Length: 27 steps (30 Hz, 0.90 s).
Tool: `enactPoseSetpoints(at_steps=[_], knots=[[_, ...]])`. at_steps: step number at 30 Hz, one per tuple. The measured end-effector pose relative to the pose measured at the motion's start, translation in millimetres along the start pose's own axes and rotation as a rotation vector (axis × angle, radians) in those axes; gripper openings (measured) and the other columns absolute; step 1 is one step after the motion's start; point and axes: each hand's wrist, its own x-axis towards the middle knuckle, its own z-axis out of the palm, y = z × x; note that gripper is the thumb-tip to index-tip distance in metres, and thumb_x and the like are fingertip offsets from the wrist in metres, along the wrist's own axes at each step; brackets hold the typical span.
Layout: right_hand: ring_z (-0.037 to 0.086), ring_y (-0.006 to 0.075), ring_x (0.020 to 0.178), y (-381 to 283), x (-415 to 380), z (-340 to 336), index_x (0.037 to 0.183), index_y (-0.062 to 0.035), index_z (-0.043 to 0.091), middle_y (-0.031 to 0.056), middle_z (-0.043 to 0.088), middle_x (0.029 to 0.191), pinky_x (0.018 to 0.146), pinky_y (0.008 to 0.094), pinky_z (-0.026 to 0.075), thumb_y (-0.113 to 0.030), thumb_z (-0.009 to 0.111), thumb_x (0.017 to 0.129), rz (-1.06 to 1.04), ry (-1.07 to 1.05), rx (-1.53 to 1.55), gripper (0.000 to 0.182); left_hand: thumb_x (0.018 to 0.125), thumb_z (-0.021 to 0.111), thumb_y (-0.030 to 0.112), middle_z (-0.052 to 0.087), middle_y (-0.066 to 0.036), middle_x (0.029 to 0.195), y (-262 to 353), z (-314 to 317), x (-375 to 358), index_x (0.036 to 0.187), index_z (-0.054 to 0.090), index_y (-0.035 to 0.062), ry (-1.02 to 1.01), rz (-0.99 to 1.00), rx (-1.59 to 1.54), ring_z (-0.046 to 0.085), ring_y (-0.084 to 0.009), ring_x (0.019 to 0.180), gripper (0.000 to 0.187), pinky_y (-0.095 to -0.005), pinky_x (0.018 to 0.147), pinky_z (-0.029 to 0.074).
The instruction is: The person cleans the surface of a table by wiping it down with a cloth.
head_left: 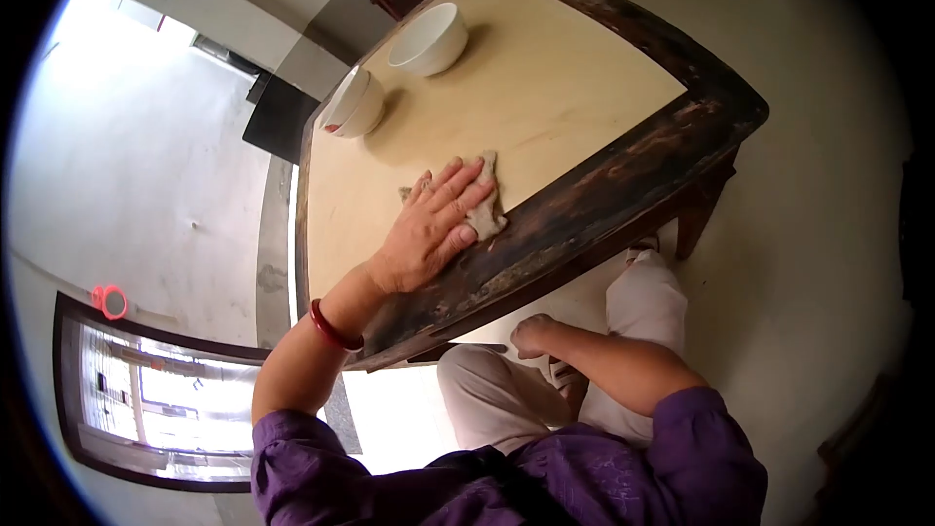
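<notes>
My left hand (433, 219), with a red bangle (336, 327) on its wrist, presses on a crumpled grey-beige cloth (490, 219). The fingers lie over the cloth and the thumb rests at its near side. Hand and cloth are close to the near edge of a wooden table (623, 161) with a pale yellow top. My right hand (532, 336) is closed in a fist over my lap, below the table edge, and nothing shows in it. Farther back on the tabletop stand a white bowl (429, 41) and, beside it, another white bowl (358, 105) with a red mark, possibly stacked.
The table's dark, worn wooden border and a leg (696, 224) are in front of my knees (648, 302). A dark panel (282, 119) is beyond the table's left side. A barred window (166, 394) and a small pink-rimmed mirror (114, 302) are on the left.
</notes>
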Motion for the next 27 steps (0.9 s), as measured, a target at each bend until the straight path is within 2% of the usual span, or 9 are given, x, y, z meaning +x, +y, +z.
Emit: enactPoseSetpoints(at_steps=[3,6,7,11,14,18,20,23,27], knots=[[0.061,0.0269,0.108,1.5,0.9,-2.4,0.109,-0.0028,0.066,0.0144,0.063,0.117,0.090,0.0399,0.049,-0.019,0.056,0.082,-0.024,-0.009,-0.002,0.033,0.098,0.038,0.036,0.026,-0.012,0.152,-22.6,6.4,37.8,0.144,0.033,0.0157,0.077,-0.003,0.009,0.020,-0.0352,0.140,0.050,-0.0531,0.112,0.014],[0.064,0.0307,0.098,7.8,6.4,-1.7,0.100,0.0000,0.068,0.0190,0.067,0.103,0.085,0.0421,0.051,-0.026,0.059,0.080,-0.046,0.038,0.023,0.034,0.098,0.037,0.042,0.029,-0.013,0.150,-57.7,14.2,94.8,0.143,0.034,0.0145,0.175,-0.010,-0.012,0.022,-0.0342,0.140,0.053,-0.0504,0.112,0.016],[0.064,0.0311,0.097,7.2,6.7,-9.1,0.100,0.0003,0.068,0.0191,0.067,0.103,0.084,0.0430,0.051,-0.027,0.060,0.081,-0.040,-0.017,0.014,0.035,0.098,0.036,0.044,0.029,-0.013,0.150,-71.3,15.8,115.9,0.143,0.034,0.0149,0.193,-0.057,-0.003,0.023,-0.0336,0.140,0.054,-0.0495,0.112,0.017],[0.064,0.0313,0.097,18.5,16.9,1.5,0.100,-0.0001,0.068,0.0196,0.067,0.104,0.084,0.0439,0.051,-0.029,0.061,0.080,-0.027,0.114,0.045,0.035,0.097,0.034,0.048,0.030,-0.012,0.150,-104.6,17.8,172.8,0.143,0.035,0.0171,0.239,-0.203,-0.033,0.023,-0.0321,0.140,0.056,-0.0499,0.112,0.017],[0.064,0.0307,0.099,16.0,-0.9,-12.2,0.100,-0.0003,0.068,0.0193,0.067,0.104,0.084,0.0428,0.051,-0.027,0.060,0.079,-0.040,0.118,0.052,0.035,0.098,0.034,0.048,0.030,-0.011,0.150,-94.3,14.2,175.6,0.143,0.037,0.0191,0.249,-0.246,-0.080,0.022,-0.0309,0.141,0.054,-0.0519,0.112,0.016],[0.064,0.0301,0.099,18.9,3.9,-8.1,0.099,-0.0011,0.068,0.0177,0.067,0.103,0.084,0.0423,0.051,-0.026,0.058,0.078,-0.006,0.079,0.031,0.034,0.099,0.032,0.045,0.027,-0.010,0.152,-48.8,16.1,159.5,0.143,0.037,0.0192,0.161,-0.072,-0.162,0.017,-0.0309,0.142,0.051,-0.0570,0.111,0.011],[0.064,0.0298,0.098,20.3,2.3,-6.3,0.099,-0.0018,0.068,0.0170,0.067,0.103,0.083,0.0425,0.051,-0.027,0.057,0.078,-0.008,0.093,0.002,0.034,0.100,0.034,0.042,0.028,-0.015,0.151,-5.9,13.9,147.8,0.141,0.040,0.0122,0.140,0.026,-0.209,0.016,-0.0322,0.142,0.051,-0.0433,0.114,0.013],[0.064,0.0286,0.101,18.9,5.4,-3.4,0.102,-0.0030,0.068,0.0164,0.067,0.107,0.084,0.0418,0.051,-0.027,0.057,0.078,-0.010,0.076,-0.019,0.035,0.100,0.034,0.041,0.026,-0.014,0.151,36.1,12.6,126.8,0.142,0.039,0.0131,0.053,0.165,-0.199,0.014,-0.0336,0.142,0.051,-0.0537,0.112,0.008],[0.063,0.0272,0.104,13.9,1.7,-3.1,0.106,-0.0028,0.067,0.0165,0.065,0.111,0.087,0.0410,0.050,-0.028,0.057,0.079,0.014,0.038,-0.008,0.038,0.099,0.035,0.040,0.025,-0.012,0.152,63.3,9.0,95.0,0.143,0.037,0.0129,-0.046,0.271,-0.067,0.016,-0.0363,0.141,0.051,-0.0524,0.113,0.008]])
